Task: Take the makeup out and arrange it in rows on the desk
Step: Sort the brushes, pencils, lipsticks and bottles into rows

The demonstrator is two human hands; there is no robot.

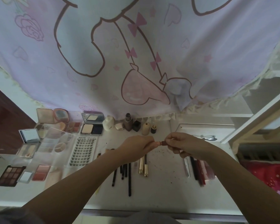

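My left hand (137, 145) and my right hand (182, 145) meet above the middle of the white desk (165, 188), both pinching a small pink and dark-red stick of makeup (162, 143) from opposite ends. Under my wrists lie rows of dark pencils (125, 172), two gold tubes (143, 166) and a bunch of pens and lip sticks (199, 170). Small bottles (132, 123) stand in a line at the back. Open compacts and palettes (91, 128) fill the left side, with a lash card (83, 152) beside them.
A lilac cartoon-print curtain (136, 54) hangs behind the desk down to its back edge. An eyeshadow palette (10, 175) and a blush (40, 172) sit at the front left. A wooden frame (255, 126) and red fabric (268, 177) border the right.
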